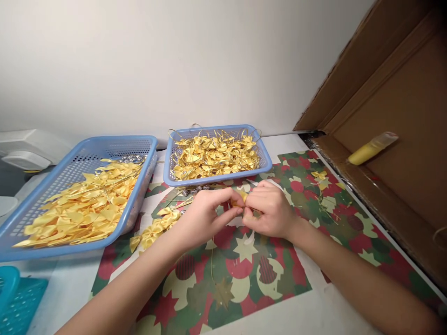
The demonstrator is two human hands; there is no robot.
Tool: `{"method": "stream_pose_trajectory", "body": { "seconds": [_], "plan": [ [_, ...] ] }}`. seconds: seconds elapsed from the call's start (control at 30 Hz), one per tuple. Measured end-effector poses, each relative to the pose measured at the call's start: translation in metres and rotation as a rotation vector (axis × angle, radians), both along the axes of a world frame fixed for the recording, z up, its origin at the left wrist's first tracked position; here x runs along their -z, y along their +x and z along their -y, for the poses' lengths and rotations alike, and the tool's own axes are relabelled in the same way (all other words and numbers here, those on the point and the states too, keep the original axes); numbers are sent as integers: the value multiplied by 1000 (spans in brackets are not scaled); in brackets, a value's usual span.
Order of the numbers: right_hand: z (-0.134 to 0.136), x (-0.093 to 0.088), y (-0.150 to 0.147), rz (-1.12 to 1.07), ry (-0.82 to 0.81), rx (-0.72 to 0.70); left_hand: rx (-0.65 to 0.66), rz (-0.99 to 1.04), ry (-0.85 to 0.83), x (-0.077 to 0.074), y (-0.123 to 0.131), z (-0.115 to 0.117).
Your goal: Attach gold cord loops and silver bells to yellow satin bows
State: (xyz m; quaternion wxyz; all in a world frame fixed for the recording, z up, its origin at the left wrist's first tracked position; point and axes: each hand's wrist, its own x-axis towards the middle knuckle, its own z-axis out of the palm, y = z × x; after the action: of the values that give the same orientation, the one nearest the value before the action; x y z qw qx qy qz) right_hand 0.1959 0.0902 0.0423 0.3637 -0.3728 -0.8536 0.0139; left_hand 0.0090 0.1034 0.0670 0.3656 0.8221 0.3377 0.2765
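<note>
My left hand and my right hand meet over the patterned paper, fingertips pinched together. Between them is a yellow ribbon bow, mostly hidden by the fingers. A thin gold cord hangs below my left hand onto the paper. Close to my left wrist lie loose yellow ribbon bows, with silver beads just beyond. Behind both hands, a blue basket holds yellow bows with gold cord loops.
A larger blue basket of yellow ribbon pieces and silver beads stands on the left. Bow scraps lie at right on the patterned paper. Cardboard with a yellow tube borders the right side. A teal basket sits at lower left.
</note>
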Motion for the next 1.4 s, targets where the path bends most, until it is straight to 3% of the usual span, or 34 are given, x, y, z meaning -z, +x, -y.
{"method": "stream_pose_trajectory", "body": {
  "seconds": [0.13, 0.23, 0.3, 0.57, 0.73, 0.93, 1.13, 1.3, 1.4],
  "plan": [
    [2, -1, -1, -53, 27, 53, -176, 38, 334, 4, 4, 8],
    [4, -4, -1, -49, 70, 96, -214, -72, 569, 5, 6, 13],
    [5, -5, -1, -20, 122, 120, -215, -145, 624, 3, 6, 16],
    [6, -3, 0, 119, 376, 93, -126, -239, 294, -10, 8, 22],
    [6, -1, -3, 105, 391, 115, -157, -316, 321, -2, 10, 22],
    [4, -5, -1, 16, 273, 150, -203, -153, 429, 12, 11, 18],
    [6, -9, -1, -40, 192, 126, -203, -72, 430, 13, 12, 20],
    [9, -8, -4, -141, 112, 146, -289, -70, 126, 11, 15, 25],
    [10, -9, -4, -174, 84, 158, -276, -5, -50, 8, 18, 27]
  ]
}}
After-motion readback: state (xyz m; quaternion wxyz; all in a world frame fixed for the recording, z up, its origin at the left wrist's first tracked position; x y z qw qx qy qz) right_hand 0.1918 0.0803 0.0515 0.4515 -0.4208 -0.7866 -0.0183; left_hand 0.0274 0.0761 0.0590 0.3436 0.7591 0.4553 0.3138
